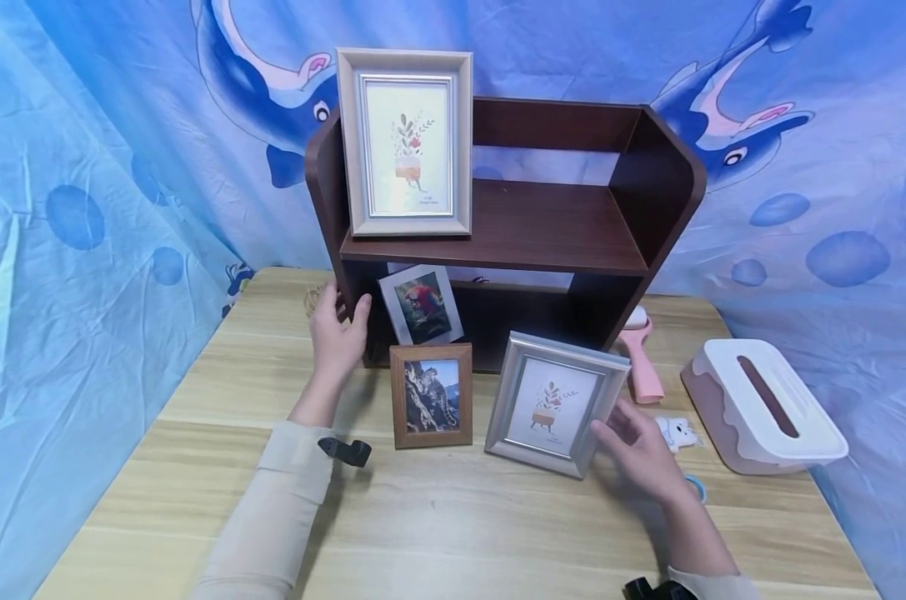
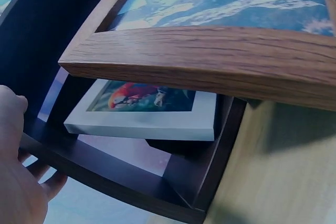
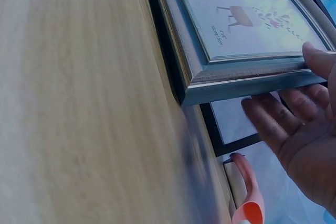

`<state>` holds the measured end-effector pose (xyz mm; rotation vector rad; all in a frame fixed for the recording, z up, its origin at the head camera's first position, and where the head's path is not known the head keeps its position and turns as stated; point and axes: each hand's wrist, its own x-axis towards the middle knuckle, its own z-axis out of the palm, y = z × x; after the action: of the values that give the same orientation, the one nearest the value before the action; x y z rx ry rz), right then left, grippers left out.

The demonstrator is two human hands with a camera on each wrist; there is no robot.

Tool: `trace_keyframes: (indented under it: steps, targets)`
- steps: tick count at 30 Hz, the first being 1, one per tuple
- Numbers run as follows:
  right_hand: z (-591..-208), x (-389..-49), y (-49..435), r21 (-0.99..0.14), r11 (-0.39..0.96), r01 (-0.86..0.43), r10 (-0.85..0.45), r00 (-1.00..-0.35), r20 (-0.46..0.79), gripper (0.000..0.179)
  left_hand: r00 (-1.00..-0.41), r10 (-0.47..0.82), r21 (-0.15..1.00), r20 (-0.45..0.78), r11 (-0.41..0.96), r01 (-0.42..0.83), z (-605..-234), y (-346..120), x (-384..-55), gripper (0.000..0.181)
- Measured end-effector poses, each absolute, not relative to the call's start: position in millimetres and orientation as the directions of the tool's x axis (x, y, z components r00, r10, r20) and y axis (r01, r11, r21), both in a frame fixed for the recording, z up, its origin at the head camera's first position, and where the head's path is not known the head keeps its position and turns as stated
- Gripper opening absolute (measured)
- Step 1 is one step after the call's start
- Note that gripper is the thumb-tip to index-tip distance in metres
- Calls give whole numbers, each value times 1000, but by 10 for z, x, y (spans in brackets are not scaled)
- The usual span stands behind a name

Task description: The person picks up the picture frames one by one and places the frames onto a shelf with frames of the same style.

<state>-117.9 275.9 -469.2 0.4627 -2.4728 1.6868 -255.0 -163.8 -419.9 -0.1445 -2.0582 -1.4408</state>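
Note:
My left hand (image 1: 337, 337) grips the lower left side panel of a dark brown two-tier shelf (image 1: 558, 221), thumb inside and fingers outside. At the right, my right hand (image 1: 643, 446) holds the right edge of a silver picture frame (image 1: 546, 404), thumb at its front and fingers behind; the frame leans back, slightly turned. Beside it stands a brown wooden picture frame (image 1: 432, 396) with a leopard picture. A white-bordered parrot picture frame (image 2: 142, 108) sits tilted in the shelf's lower tier. On the upper tier, at the left, stands a larger pale picture frame (image 1: 405, 142).
Right of the shelf lie a pink-handled roller (image 1: 643, 358) and a small white cartoon item (image 1: 678, 433). A tissue box (image 1: 760, 408) with a white lid stands at the table's right side. Blue dolphin-print cloth (image 1: 107, 150) hangs behind the wooden table (image 1: 197, 450).

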Motion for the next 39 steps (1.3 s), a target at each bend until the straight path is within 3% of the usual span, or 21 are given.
trace_keyframes:
  steps: [8, 21, 29, 35, 39]
  targets:
    - [-4727, -1169, 2752, -909, 234, -345, -174, -935, 310, 39, -790, -283, 814, 543, 409, 413, -4184, -1648, -2552, 25]
    - [-4708, -1139, 2739, -920, 164, -356, -114, -933, 341, 39, -733, -293, 761, 613, 467, 450, -4256, -1620, -2567, 24]
    - [-4418, -1090, 2703, -902, 75, -426, -57, -905, 422, 40, -698, -308, 741, 646, 471, 479, -4284, -1621, -2587, 26]
    - [-4137, -1050, 2701, -875, -16, -483, -47, -874, 483, 39, -700, -296, 735, 650, 479, 480, -4274, -1635, -2580, 26]
    - [-3957, -1031, 2713, -840, -2, -543, -46, -839, 542, 35, -710, -291, 741, 642, 474, 476, -4279, -1639, -2577, 26]
